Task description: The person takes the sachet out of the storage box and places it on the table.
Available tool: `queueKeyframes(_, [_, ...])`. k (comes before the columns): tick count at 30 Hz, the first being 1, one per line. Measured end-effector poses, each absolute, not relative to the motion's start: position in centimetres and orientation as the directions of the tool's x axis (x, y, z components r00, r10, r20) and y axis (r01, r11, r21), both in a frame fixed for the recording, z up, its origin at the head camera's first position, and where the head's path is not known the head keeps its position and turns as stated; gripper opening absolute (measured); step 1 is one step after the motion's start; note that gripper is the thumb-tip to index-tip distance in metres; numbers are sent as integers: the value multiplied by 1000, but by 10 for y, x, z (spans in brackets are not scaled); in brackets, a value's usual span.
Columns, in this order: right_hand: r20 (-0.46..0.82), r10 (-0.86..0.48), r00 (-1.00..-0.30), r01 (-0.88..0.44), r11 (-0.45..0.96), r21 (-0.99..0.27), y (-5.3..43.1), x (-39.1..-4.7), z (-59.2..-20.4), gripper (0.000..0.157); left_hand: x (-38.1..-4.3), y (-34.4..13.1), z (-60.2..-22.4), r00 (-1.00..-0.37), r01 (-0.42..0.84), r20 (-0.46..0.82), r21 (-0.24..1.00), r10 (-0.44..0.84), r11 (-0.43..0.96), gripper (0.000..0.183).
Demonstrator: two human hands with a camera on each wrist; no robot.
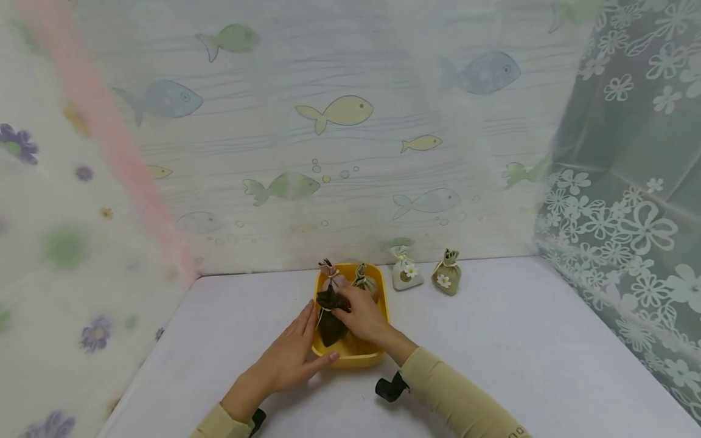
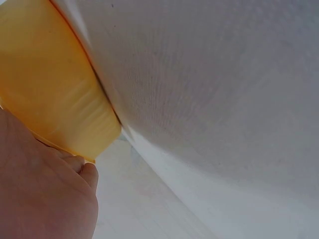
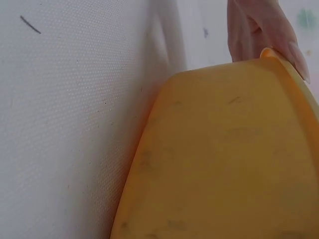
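Observation:
A yellow plastic tray (image 1: 350, 363) stands on the white table. My left hand (image 1: 285, 359) lies against its left side, fingers extended along the wall and thumb over the front rim. With its fingers, my right hand (image 1: 364, 316) grips a dark green drawstring pouch (image 1: 331, 328) near the tied neck, inside the tray. Behind it in the tray are a pinkish pouch (image 1: 333, 278) and an olive-green pouch (image 1: 365, 281). The left wrist view shows part of the left hand (image 2: 50, 184) by the tray wall (image 2: 55, 79). In the right wrist view, the tray's outer wall (image 3: 224, 154) hides the right hand.
To the right of the tray, a white pouch (image 1: 405, 277) and a khaki pouch (image 1: 447, 280), each with a white flower, stand near the back of the table (image 1: 493, 353). A fish-patterned curtain (image 1: 350, 213) hangs behind, with floral curtains at both sides.

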State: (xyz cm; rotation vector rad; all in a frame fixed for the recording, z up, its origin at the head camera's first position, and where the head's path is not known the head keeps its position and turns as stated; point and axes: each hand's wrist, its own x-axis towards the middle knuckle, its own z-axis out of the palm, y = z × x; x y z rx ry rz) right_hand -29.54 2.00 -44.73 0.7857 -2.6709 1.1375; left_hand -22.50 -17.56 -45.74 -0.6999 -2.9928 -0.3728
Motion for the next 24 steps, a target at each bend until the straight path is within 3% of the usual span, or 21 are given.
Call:
queueKeyframes(11, [398, -384, -833, -548, 476, -688, 23, -291, -443, 25, -223, -175, -459, -891, 454, 128, 234, 435, 860, 100])
queueKeyframes(24, [399, -370, -839, -541, 487, -686, 38, -281, -422, 26, -223, -175, -458, -889, 458, 131, 225, 439, 860, 100])
